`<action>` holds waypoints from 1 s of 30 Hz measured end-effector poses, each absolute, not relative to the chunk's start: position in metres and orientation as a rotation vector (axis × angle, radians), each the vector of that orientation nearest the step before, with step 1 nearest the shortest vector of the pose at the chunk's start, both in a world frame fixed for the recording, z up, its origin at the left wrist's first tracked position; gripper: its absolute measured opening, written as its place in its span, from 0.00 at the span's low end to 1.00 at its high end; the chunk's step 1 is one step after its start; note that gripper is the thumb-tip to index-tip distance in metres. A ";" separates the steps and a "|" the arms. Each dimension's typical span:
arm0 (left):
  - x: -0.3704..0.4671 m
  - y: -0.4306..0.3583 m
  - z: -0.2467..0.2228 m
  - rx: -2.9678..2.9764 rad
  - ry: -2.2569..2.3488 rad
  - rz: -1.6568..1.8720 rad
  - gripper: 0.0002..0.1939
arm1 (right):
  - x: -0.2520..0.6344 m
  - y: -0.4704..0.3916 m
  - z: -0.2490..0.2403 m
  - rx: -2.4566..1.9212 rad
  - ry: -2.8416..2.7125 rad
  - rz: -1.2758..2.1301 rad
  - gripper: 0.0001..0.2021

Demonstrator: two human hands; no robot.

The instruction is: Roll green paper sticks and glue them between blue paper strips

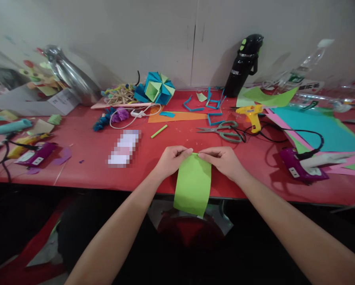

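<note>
A sheet of lime-green paper point(193, 184) hangs from my fingers over the front edge of the table, its lower end below the tabletop. My left hand point(173, 159) pinches the top edge near its left corner. At the right part of that same edge, my right hand point(223, 158) grips with thumb and fingers. The top edge looks slightly folded or rolled between the hands. A thin green paper strip point(159, 131) lies on the red table beyond my left hand. Scissors with green handles point(221, 130) rest beyond my right hand.
A yellow glue gun point(251, 115) and purple power strip point(302, 165) sit right, beside coloured paper sheets point(320, 126). A black bottle point(243, 65) stands by the wall. Folded blue strips point(215, 118), a blue-green paper ball point(159, 88) and a blurred-out rectangle point(124, 147) lie farther back.
</note>
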State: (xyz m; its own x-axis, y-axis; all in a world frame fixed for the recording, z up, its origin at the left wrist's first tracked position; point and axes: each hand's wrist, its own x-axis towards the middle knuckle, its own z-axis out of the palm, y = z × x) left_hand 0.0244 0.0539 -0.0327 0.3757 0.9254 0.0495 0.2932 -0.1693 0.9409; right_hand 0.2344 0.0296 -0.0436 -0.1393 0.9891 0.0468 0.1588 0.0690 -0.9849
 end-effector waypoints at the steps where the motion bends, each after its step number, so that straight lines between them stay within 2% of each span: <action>1: 0.025 0.053 -0.032 1.680 1.090 0.832 0.21 | 0.234 0.030 -0.044 -1.216 -1.452 1.187 0.11; 8: 0.026 0.052 -0.034 1.701 1.000 0.915 0.13 | 0.232 0.028 -0.040 -1.181 -1.482 1.223 0.11; 22: 0.025 0.054 -0.032 1.754 1.161 0.967 0.12 | 0.239 0.035 -0.045 -1.108 -1.135 1.504 0.14; 30: 0.025 0.053 -0.039 1.699 1.103 0.986 0.11 | 0.236 0.033 -0.040 -1.147 -1.148 1.448 0.15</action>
State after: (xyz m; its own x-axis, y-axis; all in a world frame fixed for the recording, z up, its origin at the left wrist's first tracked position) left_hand 0.0248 0.0530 -0.0393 0.2969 0.9417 0.1584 0.2618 -0.2398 0.9349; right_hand 0.2358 0.0333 -0.0403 -0.1318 0.9845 -0.1158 -0.1118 -0.1308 -0.9851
